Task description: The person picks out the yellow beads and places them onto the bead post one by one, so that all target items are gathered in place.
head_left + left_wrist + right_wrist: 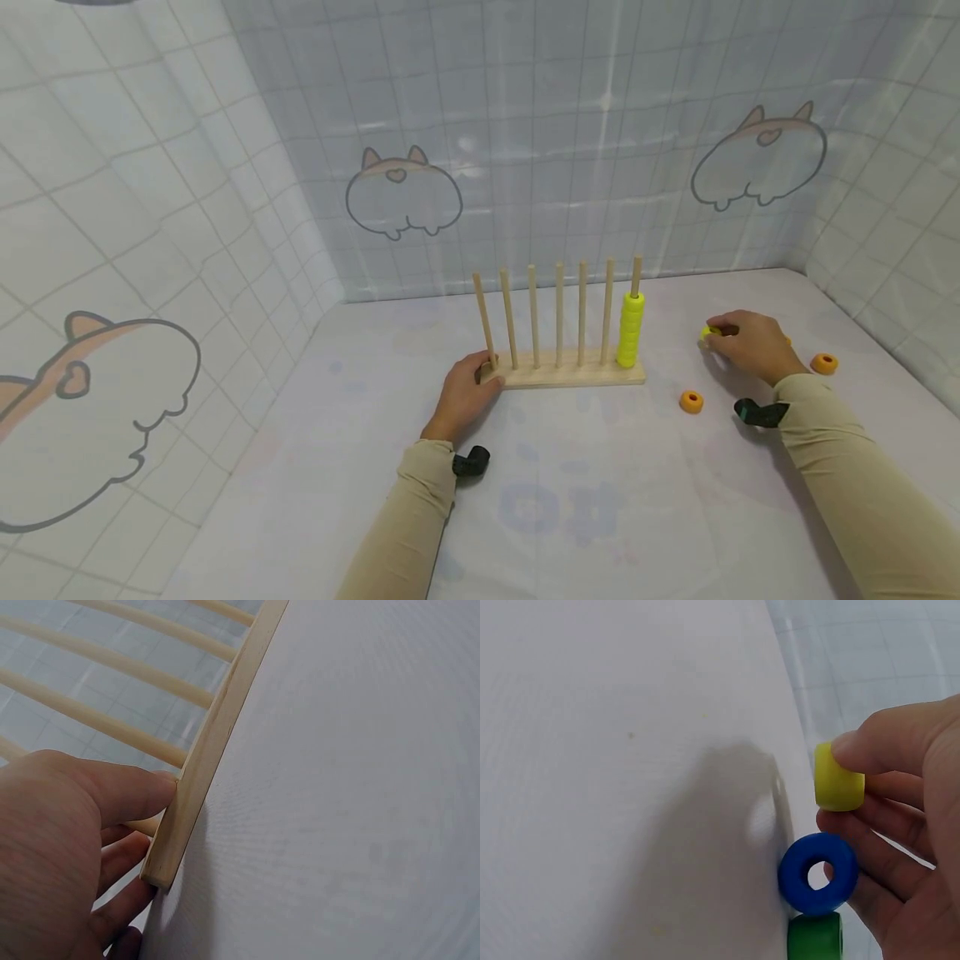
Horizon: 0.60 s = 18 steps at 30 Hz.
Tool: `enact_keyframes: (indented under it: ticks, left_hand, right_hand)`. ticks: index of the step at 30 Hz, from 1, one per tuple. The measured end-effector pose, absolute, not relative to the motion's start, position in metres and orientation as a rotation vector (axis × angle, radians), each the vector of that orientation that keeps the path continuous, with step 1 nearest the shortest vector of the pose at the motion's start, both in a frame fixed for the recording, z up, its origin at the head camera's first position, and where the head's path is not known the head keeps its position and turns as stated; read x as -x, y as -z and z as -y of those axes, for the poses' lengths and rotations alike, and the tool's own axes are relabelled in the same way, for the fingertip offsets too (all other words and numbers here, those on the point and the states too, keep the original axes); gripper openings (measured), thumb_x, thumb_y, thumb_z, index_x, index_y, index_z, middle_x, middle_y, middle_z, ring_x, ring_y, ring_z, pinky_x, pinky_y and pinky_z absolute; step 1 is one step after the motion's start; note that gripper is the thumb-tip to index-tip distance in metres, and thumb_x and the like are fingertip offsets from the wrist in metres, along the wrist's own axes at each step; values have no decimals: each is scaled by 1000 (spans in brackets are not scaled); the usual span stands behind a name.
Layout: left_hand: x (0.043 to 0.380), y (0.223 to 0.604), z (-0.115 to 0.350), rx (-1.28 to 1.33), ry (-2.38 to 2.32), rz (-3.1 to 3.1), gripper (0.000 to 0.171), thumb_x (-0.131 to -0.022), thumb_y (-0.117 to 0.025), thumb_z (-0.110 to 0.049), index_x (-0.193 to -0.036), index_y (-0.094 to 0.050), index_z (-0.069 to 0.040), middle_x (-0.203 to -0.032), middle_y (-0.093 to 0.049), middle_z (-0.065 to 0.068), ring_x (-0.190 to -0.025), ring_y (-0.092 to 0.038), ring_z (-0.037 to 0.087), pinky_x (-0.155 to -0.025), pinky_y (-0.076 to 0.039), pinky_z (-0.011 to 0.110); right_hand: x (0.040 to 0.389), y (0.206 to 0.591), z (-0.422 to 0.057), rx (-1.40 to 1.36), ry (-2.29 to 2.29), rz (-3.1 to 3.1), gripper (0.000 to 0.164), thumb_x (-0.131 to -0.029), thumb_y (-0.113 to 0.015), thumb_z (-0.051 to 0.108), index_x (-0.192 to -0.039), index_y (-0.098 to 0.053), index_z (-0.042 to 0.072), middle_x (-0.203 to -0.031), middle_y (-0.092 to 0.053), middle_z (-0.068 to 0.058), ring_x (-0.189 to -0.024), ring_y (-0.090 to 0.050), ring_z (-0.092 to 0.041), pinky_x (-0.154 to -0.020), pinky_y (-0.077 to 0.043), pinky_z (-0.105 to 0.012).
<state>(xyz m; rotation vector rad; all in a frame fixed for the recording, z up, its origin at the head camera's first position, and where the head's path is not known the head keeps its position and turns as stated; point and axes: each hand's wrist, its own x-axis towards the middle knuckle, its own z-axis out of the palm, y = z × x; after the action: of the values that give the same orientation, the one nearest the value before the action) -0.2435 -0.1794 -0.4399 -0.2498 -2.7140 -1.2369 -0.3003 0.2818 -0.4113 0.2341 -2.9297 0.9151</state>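
A wooden peg rack (566, 379) with a row of upright dowels stands on the table. Yellow beads (631, 329) are stacked on its rightmost dowel; the other dowels are bare. My left hand (462, 393) grips the rack's left end, thumb on the front edge of the base (199, 765) and fingers behind. Off to the right of the rack, my right hand (753, 342) pinches a single yellow bead (838, 778) between thumb and fingers. Right by those fingers are a blue bead (817, 874) and a green bead (814, 937), both hidden behind the hand in the head view.
An orange bead (692, 402) lies between the rack and my right wrist. Another orange bead (824, 363) is farther right, beyond the hand. Tile-patterned sheets with cartoon animals (405, 200) hang behind and at both sides of the white-covered table (360, 467).
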Motion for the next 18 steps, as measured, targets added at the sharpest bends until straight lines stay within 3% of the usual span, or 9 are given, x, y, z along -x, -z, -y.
enact_keyframes:
  ticks: [6, 12, 18]
  left_hand:
    - [244, 440, 179, 241, 1246, 2713, 45, -92, -70, -14, -134, -62, -2, -140, -56, 19, -132, -49, 35, -110, -39, 47]
    - [243, 441, 179, 231, 1259, 2732, 47, -92, -71, -15, -137, -60, -3, -142, -55, 17, -134, -48, 32, -111, -39, 44]
    - [244, 440, 179, 234, 1253, 2720, 45, -92, -71, -15, -135, -62, -3, -141, -56, 17, -133, -49, 32, -111, -38, 45]
  right_hand:
    - [297, 404, -279, -248, -938, 2897, 47, -97, -65, 27, -129, -61, -7, -118, -63, -28, -103, -57, -39, -83, -50, -53]
    - [296, 399, -275, -207, -1012, 2865, 46, -98, -63, 27, -130, -61, -6, -122, -63, -29, -109, -59, -43, -87, -51, -56]
    - [294, 393, -269, -154, -1095, 2843, 51, -99, -60, 38, -133, -60, 0, -124, -64, -25, -112, -59, -40, -84, -52, -51]
